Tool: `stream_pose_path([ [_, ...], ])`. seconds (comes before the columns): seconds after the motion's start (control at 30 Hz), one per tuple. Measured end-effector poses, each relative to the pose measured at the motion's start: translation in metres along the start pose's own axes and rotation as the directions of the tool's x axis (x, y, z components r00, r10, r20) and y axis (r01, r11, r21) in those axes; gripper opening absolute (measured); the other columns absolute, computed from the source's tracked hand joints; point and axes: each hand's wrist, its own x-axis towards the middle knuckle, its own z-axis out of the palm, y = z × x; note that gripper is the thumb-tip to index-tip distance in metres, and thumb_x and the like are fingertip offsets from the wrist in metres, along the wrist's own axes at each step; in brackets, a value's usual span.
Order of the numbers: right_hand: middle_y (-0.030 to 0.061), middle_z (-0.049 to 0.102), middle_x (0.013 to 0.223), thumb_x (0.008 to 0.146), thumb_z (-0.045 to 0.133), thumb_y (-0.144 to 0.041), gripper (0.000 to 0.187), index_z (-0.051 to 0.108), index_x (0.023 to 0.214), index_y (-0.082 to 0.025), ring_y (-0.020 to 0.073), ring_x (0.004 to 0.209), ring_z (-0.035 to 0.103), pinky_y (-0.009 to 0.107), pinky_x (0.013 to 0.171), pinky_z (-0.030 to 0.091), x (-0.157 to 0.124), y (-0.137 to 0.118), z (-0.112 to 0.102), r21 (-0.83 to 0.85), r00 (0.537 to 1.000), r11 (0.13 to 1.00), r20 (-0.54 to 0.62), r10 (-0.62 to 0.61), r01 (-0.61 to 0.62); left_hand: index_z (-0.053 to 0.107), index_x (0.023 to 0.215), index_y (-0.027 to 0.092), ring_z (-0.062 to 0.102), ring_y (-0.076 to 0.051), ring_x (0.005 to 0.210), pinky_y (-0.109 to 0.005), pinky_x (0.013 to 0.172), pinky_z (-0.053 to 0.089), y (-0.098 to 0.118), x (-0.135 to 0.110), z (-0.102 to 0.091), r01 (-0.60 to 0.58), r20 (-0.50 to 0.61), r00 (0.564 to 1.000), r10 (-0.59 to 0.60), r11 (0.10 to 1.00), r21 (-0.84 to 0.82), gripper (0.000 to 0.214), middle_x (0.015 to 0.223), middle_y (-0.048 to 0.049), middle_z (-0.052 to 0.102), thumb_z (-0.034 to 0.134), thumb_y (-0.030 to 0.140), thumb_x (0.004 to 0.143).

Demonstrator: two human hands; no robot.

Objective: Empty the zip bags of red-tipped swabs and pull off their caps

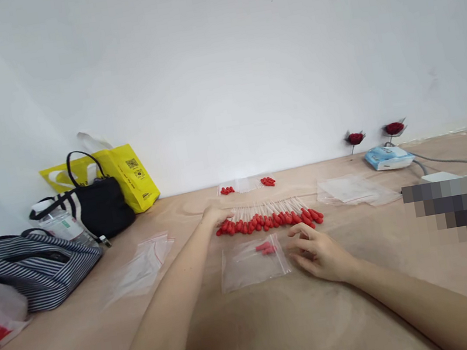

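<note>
A long row of red-tipped droppers (269, 220) lies across the tan table (257, 325). My left hand (216, 215) rests at the row's left end, fingers curled onto the droppers there. In front of the row lies a clear zip bag (252, 264) with a few red-tipped droppers inside. My right hand (319, 251) touches the bag's right edge, fingers curled and pinching at it. Two filled small bags (246, 185) lie farther back near the wall.
Empty clear bags lie at left (141, 266) and back right (353, 188). A striped bag (35, 268), black handbag (99, 205) and yellow tote (127, 174) stand at left. A blue-white pack (388, 157), two red roses (393, 128) and cables are at the right.
</note>
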Motion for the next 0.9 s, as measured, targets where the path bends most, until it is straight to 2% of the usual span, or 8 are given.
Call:
stream_pose_path([
  [0.1,0.0075,0.049,0.102,0.073,0.046,-0.011,0.023,0.057,0.091,-0.02,0.0085,0.064,0.052,0.022,0.054,0.045,0.0,0.0,0.0,0.005,1.0,1.0,0.017,0.001,-0.001,0.057,0.069,0.011,0.054,-0.009,0.056,-0.023,0.056,0.045,-0.005,-0.005,-0.009,0.023,-0.017,1.0,-0.022,0.998,0.055,0.024,0.064,0.0,0.058,0.055,0.033,0.078],
  [0.27,0.0069,0.049,0.102,0.073,0.046,-0.011,0.021,0.058,0.087,-0.02,0.0078,0.06,0.051,0.022,0.053,0.044,0.0,0.0,0.0,0.009,1.0,1.0,0.024,0.003,-0.004,0.055,0.057,0.016,0.054,-0.011,0.051,-0.02,0.05,0.04,-0.021,-0.02,-0.017,0.013,-0.08,0.997,-0.009,0.998,0.061,0.021,0.043,0.0038,0.051,0.067,0.032,0.062],
  [0.53,0.0066,0.05,0.101,0.073,0.046,-0.011,0.018,0.058,0.083,-0.019,0.008,0.062,0.051,0.023,0.055,0.043,0.0,0.0,0.0,0.002,0.999,1.0,0.032,-0.001,0.001,0.053,0.067,0.015,0.047,-0.007,0.037,-0.017,0.041,0.04,-0.031,-0.032,-0.008,0.059,-0.001,0.998,-0.059,0.991,-0.118,0.018,0.042,0.0057,0.049,0.062,0.03,0.067],
  [0.7,0.0067,0.051,0.098,0.074,0.045,-0.012,0.017,0.059,0.082,-0.019,0.0076,0.06,0.05,0.022,0.053,0.041,0.0,0.0,0.0,-0.012,0.999,1.0,0.028,-0.023,0.024,0.053,0.063,0.014,0.048,-0.007,0.04,-0.016,0.041,0.04,-0.038,-0.035,-0.007,0.043,-0.021,0.999,-0.047,0.98,-0.194,0.025,0.044,0.0048,0.051,0.063,0.036,0.066],
  [0.9,0.0048,0.053,0.089,0.075,0.045,-0.013,0.014,0.058,0.076,-0.019,0.0083,0.059,0.049,0.022,0.054,0.041,0.002,-0.003,0.001,-0.013,1.0,1.0,0.027,0.009,-0.009,0.053,0.062,0.014,0.05,-0.006,0.042,-0.017,0.045,0.043,-0.044,-0.038,-0.01,0.054,-0.02,0.998,-0.06,0.971,-0.233,0.026,0.05,0.0027,0.054,0.056,0.037,0.072],
])
